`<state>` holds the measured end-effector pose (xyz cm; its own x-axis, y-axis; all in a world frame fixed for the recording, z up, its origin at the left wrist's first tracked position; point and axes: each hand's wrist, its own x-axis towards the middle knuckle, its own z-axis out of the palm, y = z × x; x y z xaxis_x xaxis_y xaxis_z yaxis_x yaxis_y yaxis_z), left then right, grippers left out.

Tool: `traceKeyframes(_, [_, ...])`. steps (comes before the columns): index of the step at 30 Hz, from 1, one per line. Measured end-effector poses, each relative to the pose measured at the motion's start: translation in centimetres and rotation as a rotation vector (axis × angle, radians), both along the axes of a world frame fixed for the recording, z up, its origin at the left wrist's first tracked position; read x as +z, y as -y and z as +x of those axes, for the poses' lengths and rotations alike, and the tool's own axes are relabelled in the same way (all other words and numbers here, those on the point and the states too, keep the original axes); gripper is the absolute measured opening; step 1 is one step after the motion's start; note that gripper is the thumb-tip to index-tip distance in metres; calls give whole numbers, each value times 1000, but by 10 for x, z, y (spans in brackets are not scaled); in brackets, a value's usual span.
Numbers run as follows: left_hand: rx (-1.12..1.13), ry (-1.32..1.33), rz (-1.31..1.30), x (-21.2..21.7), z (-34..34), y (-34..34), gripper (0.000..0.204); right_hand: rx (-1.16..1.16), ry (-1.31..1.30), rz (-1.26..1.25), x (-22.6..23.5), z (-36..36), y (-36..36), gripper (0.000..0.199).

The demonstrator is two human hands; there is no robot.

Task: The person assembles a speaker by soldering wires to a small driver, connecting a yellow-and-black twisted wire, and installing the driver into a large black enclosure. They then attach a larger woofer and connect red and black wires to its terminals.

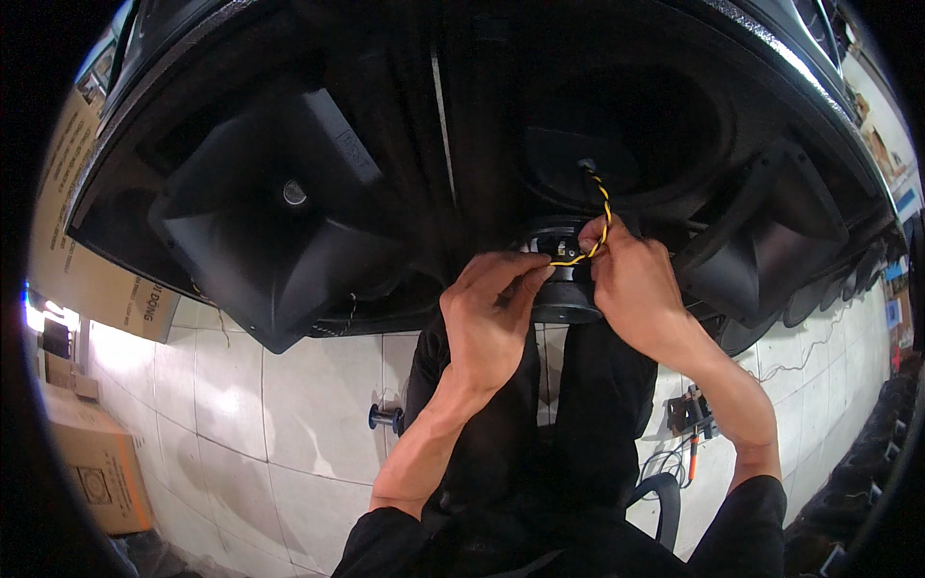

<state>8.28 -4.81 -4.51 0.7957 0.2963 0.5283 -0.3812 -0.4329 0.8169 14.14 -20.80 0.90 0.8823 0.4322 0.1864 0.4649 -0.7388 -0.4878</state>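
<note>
A twisted yellow and black wire (606, 202) comes out of a hole in the black speaker cabinet (482, 106) and curves down to my hands. My left hand (491, 308) pinches its lower end between thumb and fingers. Just to the right, my right hand (631, 279) is closed on the same wire higher up. Between and below the hands sits a round black loudspeaker driver (566, 302), above my knees, with a small terminal (562, 249) showing near the fingertips. The very tip of the wire is hidden by my left fingers.
Black horns stand at left (279, 222) and right (771, 231). On the tiled floor are a small spool (386, 417), a dark tool with an orange-handled item (693, 460) and cables. Cardboard boxes (101, 462) are at far left. A large round opening (626, 125) is above my hands.
</note>
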Motion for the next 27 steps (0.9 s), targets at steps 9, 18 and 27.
traceKeyframes(9, [-15,-24,-10,-1,1,1,16,-5,253,-98,-24,-4,1,32])
traceKeyframes(18, [-14,-26,97,1,4,-1,16,157,793,70,4,-22,5,20])
traceKeyframes(27, [-38,-132,0,3,14,-1,13,298,829,-128,-10,1,11,21])
